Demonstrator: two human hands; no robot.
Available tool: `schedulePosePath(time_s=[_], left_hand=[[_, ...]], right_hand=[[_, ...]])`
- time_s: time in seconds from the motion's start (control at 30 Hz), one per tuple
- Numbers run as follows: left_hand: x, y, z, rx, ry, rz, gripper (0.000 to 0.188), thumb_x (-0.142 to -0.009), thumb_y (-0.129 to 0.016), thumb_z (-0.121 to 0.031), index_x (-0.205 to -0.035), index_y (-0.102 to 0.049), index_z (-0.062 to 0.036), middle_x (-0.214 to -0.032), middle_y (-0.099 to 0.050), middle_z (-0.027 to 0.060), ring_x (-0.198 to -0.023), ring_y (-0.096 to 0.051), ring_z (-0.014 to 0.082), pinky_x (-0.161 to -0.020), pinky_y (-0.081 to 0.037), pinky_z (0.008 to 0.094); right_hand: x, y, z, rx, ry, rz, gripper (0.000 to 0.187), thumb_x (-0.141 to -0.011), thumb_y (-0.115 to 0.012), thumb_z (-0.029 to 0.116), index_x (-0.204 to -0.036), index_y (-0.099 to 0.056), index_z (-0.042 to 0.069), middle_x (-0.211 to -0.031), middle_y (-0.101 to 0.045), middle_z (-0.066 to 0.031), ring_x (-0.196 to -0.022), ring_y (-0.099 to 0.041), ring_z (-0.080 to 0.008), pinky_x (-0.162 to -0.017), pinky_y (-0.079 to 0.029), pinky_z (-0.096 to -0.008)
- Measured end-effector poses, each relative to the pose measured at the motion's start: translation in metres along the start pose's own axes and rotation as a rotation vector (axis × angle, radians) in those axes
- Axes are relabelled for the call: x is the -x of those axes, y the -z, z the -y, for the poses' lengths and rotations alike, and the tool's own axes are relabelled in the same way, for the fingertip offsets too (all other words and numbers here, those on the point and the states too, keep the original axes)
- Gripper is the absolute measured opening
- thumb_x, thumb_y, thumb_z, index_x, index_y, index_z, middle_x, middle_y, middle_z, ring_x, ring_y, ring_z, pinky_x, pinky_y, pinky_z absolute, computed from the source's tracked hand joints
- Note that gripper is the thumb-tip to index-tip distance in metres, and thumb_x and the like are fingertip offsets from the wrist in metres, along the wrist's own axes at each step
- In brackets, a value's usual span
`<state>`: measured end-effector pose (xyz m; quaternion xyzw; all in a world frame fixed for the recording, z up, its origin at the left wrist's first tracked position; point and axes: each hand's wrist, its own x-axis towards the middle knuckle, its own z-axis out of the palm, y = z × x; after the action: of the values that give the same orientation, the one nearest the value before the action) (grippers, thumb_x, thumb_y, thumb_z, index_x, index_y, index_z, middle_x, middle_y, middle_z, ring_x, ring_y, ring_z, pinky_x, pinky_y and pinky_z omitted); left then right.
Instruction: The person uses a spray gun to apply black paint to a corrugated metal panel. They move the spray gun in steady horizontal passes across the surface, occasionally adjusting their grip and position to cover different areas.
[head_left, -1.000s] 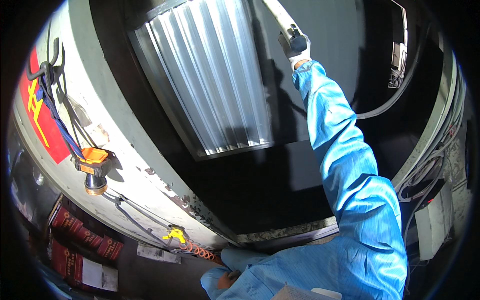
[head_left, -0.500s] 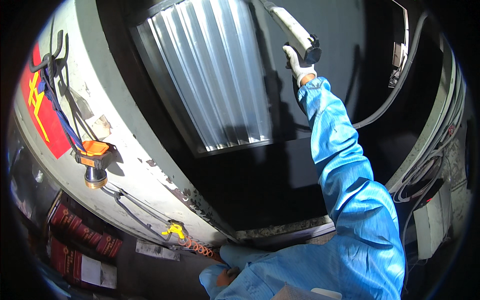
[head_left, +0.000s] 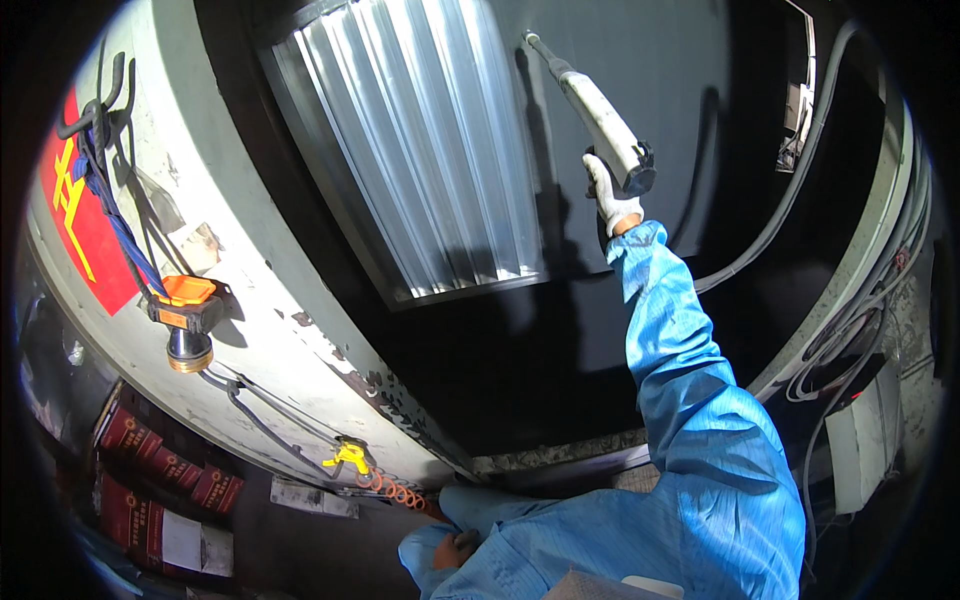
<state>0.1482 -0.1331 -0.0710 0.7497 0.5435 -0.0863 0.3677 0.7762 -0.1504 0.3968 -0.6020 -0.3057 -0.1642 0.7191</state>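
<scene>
My right hand (head_left: 608, 192), in a white glove, reaches forward and is closed round the grip of a long white spray gun (head_left: 598, 115). The gun's black rear end is toward me, and its thin nozzle points up and away to the left. Left of the nozzle, apart from it, is a shiny corrugated metal panel (head_left: 410, 150). At the bottom of the view my left hand (head_left: 457, 550) is bare and low by my blue clothing, its fingers curled. The inside of that hand is hidden.
A grey hose (head_left: 790, 195) curves down on the right, with coiled cables (head_left: 840, 330) beyond. On the pale left wall (head_left: 235, 240) hang an orange-topped lamp (head_left: 188, 318) and a yellow air gun (head_left: 347, 457) with a coiled orange hose. Red boxes (head_left: 130, 515) lie lower left.
My right hand and the spray gun have come back toward me and slightly right. The nozzle, cut off by the top edge before, is now in view. My left hand has hardly moved.
</scene>
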Motion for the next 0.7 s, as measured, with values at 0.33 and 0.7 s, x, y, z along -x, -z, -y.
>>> schedulePosePath(time_s=[0.33,0.7], left_hand=[[0.018,0.012,-0.019,0.012,0.024,-0.010,0.040,-0.080,-0.067,-0.034,-0.103,-0.061,-0.0027,-0.102,-0.067,0.0244,-0.096,-0.064,0.0411,-0.082,-0.050,0.0483],[0.021,0.009,-0.020,0.001,0.053,-0.033,0.045,-0.081,-0.068,-0.038,-0.108,-0.062,-0.0034,-0.107,-0.067,0.0232,-0.101,-0.063,0.0419,-0.085,-0.051,0.0480]], right_hand=[[0.060,0.015,-0.039,0.109,0.165,-0.049,0.030,-0.081,-0.075,0.013,-0.109,-0.070,0.005,-0.103,-0.069,-0.0157,-0.098,-0.065,-0.0359,-0.087,-0.051,-0.0434],[0.118,0.035,-0.074,0.135,0.063,-0.042,0.031,-0.082,-0.076,0.012,-0.111,-0.069,0.005,-0.098,-0.068,-0.0141,-0.088,-0.066,-0.0322,-0.079,-0.052,-0.0413]])
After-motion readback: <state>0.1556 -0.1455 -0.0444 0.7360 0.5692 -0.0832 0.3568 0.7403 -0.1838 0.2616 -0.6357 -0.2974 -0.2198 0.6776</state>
